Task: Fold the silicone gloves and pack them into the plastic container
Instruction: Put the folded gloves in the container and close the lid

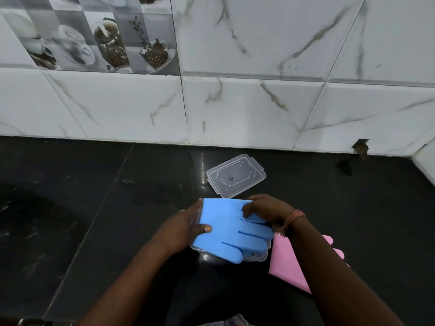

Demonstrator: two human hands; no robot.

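A blue silicone glove (231,228) lies flat over the clear plastic container (259,256), its fingers hanging past the near right rim. My left hand (186,228) grips the glove's left edge and the container's side, thumb on top. My right hand (266,208) presses down on the glove's far right corner. A pink silicone glove (286,262) lies flat on the black counter to the right, partly hidden under my right forearm. The clear lid (236,175) rests on the counter just beyond the container.
The black stone counter (117,208) meets a white marble-tiled wall (235,109) close behind the lid. A chipped hole in the tile (361,148) sits at the back right. The counter's left part looks dusty and smeared.
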